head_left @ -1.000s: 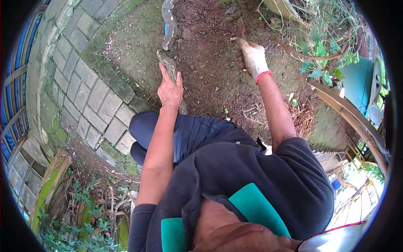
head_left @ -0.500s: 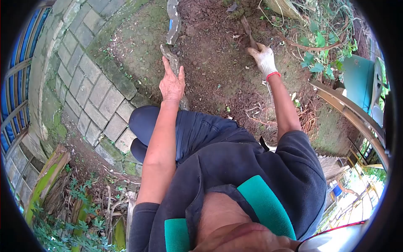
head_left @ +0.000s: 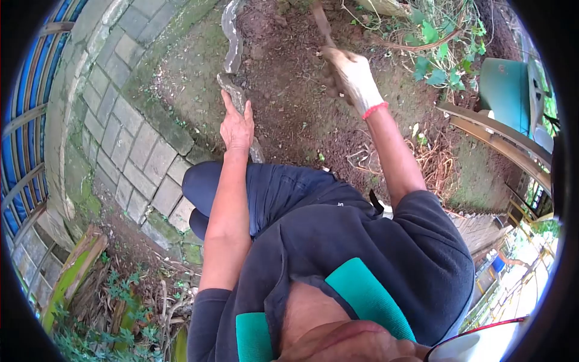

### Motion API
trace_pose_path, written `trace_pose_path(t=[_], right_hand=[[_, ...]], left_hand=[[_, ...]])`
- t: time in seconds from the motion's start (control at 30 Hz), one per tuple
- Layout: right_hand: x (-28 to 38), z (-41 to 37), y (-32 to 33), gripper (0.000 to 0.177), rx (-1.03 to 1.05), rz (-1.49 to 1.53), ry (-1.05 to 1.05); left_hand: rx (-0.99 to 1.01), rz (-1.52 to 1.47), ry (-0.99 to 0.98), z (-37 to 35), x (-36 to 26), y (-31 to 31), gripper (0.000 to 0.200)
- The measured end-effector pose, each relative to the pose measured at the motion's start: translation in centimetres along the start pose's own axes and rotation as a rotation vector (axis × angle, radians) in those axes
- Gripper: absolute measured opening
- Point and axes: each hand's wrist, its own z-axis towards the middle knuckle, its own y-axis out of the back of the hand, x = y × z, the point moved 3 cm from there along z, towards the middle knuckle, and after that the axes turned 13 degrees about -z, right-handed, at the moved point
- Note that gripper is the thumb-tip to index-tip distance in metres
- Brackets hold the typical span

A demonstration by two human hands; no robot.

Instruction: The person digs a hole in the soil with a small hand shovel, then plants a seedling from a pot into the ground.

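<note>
Fingers of the gloved right hand (head_left: 354, 75) are clamped on the near end of a narrow brown tool (head_left: 322, 25), which points forward of them over the bare soil (head_left: 280, 90). Fingers of the bare left hand (head_left: 237, 128) are apart, index finger and thumb spread, lying on a wavy grey edging (head_left: 230, 36) that runs forward from them and shows again just behind the wrist. A red band (head_left: 375, 110) circles the right wrist. Left of the left fingers, past a mossy strip, lies grey brick paving (head_left: 129, 130); farther left stands a blue barred panel (head_left: 27, 142). Right of the gloved fingers are green leafy vines (head_left: 437, 63), and beyond these a teal object (head_left: 505, 93). Behind both hands are the dark-clad knees (head_left: 202, 187).
</note>
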Motion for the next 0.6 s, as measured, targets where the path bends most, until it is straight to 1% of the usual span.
trace_pose_path(t=[0.03, 0.07, 0.1, 0.13, 0.17, 0.27, 0.3, 0.33, 0.37, 0.4, 0.43, 0.53, 0.57, 0.6], right_hand=[[-1.1, -0.2, 1.0, 0.036, -0.003, -0.013, -0.114], [-2.7, 0.3, 2.0, 0.036, 0.038, -0.011, -0.160], [-4.1, 1.1, 2.4, 0.037, 0.031, 0.013, -0.196], [-4.8, 1.9, 2.3, 0.037, 0.021, 0.045, -0.228], [-4.8, 2.7, 2.2, 0.033, 0.011, 0.016, -0.206], [-1.4, 5.4, -0.1, 0.028, 0.028, 0.104, -0.227], [-1.4, 6.8, -0.8, 0.024, -0.044, 0.166, -0.237], [-2.4, 7.0, -1.2, 0.023, -0.010, 0.181, -0.266], [-3.1, 7.3, -0.8, 0.022, 0.020, 0.190, -0.286], [-2.3, 8.2, -0.7, 0.022, 0.048, 0.196, -0.285], [-0.7, 7.9, -0.7, 0.020, -0.061, 0.125, -0.322], [0.0, 11.3, 0.4, 0.018, -0.017, 0.047, -0.330], [-0.2, 11.6, 0.6, 0.021, -0.016, 0.041, -0.360], [-0.6, 11.0, 0.7, 0.026, -0.010, -0.056, -0.304]], left_hand=[[0.040, -0.007, 0.043, 0.0, -0.6, 0.5, 0.082], [0.074, -0.012, 0.093, 0.0, -0.8, 0.7, 0.082], [0.036, 0.000, 0.052, 0.0, -0.2, 0.3, 0.082], [0.045, 0.002, 0.061, -0.3, 0.1, 0.3, 0.082], [0.047, 0.001, 0.057, -0.2, 0.0, 0.3, 0.083], [0.044, -0.015, 0.051, 0.4, -0.1, 0.2, 0.083], [0.046, -0.017, 0.055, 0.5, -0.2, 0.2, 0.083], [0.060, -0.015, 0.064, 0.1, 0.0, 0.2, 0.083], [0.037, -0.011, 0.020, 0.0, 0.0, 0.2, 0.083], [0.030, -0.024, 0.014, 0.5, -0.1, 0.3, 0.083], [0.027, -0.037, 0.015, 0.5, -0.1, 0.3, 0.083], [0.044, -0.044, 0.044, 0.4, 0.4, 0.0, 0.084], [0.053, -0.040, 0.060, 0.3, 0.2, 0.1, 0.084], [0.067, -0.035, 0.071, 0.3, 0.2, 0.2, 0.084]])
